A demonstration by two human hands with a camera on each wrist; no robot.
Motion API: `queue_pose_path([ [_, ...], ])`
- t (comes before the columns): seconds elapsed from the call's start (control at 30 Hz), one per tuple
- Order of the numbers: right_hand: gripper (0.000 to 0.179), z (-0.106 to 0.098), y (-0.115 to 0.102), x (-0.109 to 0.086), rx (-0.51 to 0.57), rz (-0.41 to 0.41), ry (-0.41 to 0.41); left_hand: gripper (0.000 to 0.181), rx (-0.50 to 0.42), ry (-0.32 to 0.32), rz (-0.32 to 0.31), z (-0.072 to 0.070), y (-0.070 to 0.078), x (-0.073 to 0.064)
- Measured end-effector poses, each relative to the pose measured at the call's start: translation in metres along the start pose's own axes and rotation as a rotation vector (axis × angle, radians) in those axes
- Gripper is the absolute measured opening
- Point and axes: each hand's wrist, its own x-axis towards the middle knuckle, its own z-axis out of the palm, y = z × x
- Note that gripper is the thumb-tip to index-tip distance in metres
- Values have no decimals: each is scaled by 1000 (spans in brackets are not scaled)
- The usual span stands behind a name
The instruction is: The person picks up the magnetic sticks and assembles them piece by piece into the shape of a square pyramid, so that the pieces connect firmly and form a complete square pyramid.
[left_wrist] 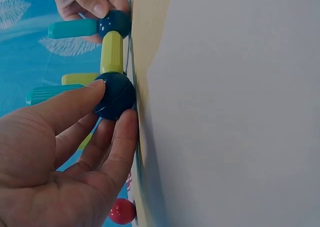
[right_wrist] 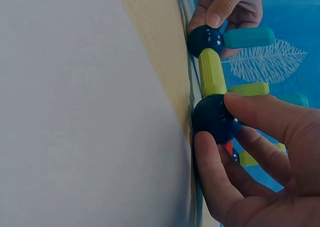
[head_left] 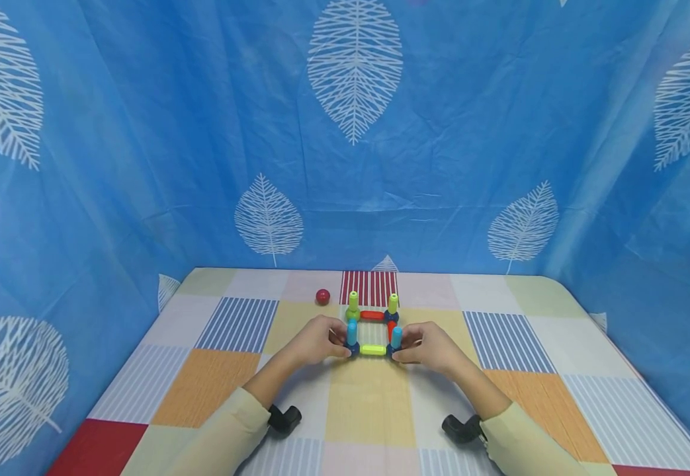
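Observation:
A toy frame of balls and rods stands on the cloth. My left hand pinches its front left dark blue ball between thumb and fingers. Likewise, the front right dark blue ball is held by my right hand. A yellow-green rod joins these two balls, and from each rises a blue rod. At the back, a red rod links a green ball to another dark blue ball, both bearing upright yellow-green rods. Along the right side runs a red-orange rod.
A loose red ball lies behind and left of the frame. The table has a patchwork cloth, and a blue curtain with white leaves surrounds it at the back and sides. Black wrist devices sit below both hands.

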Motion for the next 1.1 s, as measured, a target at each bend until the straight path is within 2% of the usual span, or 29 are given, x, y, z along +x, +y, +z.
queue_pose_path([
  [0.4, 19, -2, -1, 0, 10, -4, -11, 17, -9, -6, 8, -1, 1, 0],
  [0.53, 26, -8, 1, 0, 28, -26, -3, 18, -39, 33, 40, -3, 2, -2],
  [0.7, 31, -16, 5, 1, 27, -136, 50, 20, -105, 93, 105, -3, 2, -4],
  [0.8, 30, -14, 6, 4, 36, -188, 75, 17, -110, 120, 135, -2, 3, -2],
  [1.1, 25, 2, 0, 16, 23, -170, 149, 19, -64, 164, 114, 6, 7, 8],
])
